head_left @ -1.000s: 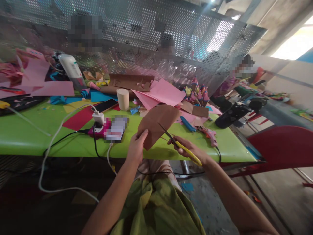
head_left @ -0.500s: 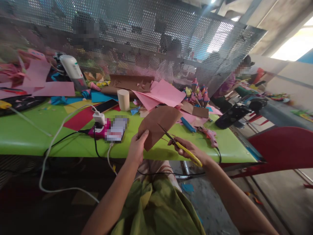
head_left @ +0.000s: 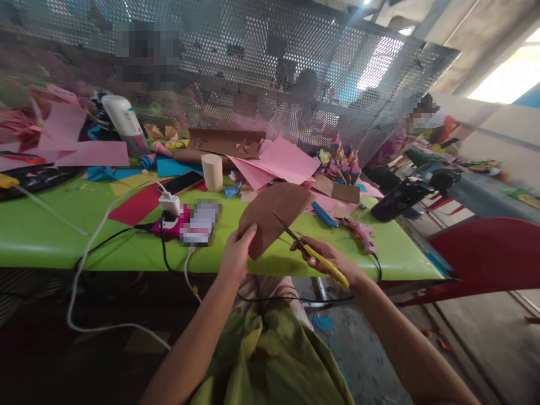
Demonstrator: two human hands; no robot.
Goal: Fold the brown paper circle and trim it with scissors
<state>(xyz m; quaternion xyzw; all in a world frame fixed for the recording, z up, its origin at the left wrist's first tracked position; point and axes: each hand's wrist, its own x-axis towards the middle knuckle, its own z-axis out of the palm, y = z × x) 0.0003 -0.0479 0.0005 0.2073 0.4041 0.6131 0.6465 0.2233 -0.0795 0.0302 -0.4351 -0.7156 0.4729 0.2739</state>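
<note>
A rounded piece of brown paper (head_left: 272, 214) is held up over the near edge of the green table. My left hand (head_left: 237, 253) pinches its lower left side, thumb on top. In my right hand (head_left: 323, 256) are scissors with yellow handles (head_left: 327, 265). Their dark blades point up and left and lie against the brown paper's right side. Whether the blades are parted I cannot make out. To the right of the paper lie a blue stick-like piece (head_left: 324, 214) and a pink glue gun (head_left: 360, 233) with a black cord.
A phone (head_left: 201, 222) and a magenta power strip (head_left: 171, 224) with cables lie left of my hands. Behind are pink paper sheets (head_left: 287, 160), a beige cylinder (head_left: 212, 172) and small cone figures (head_left: 343, 163). A black bottle (head_left: 400, 199) lies at right; a person (head_left: 390, 149) sits beyond.
</note>
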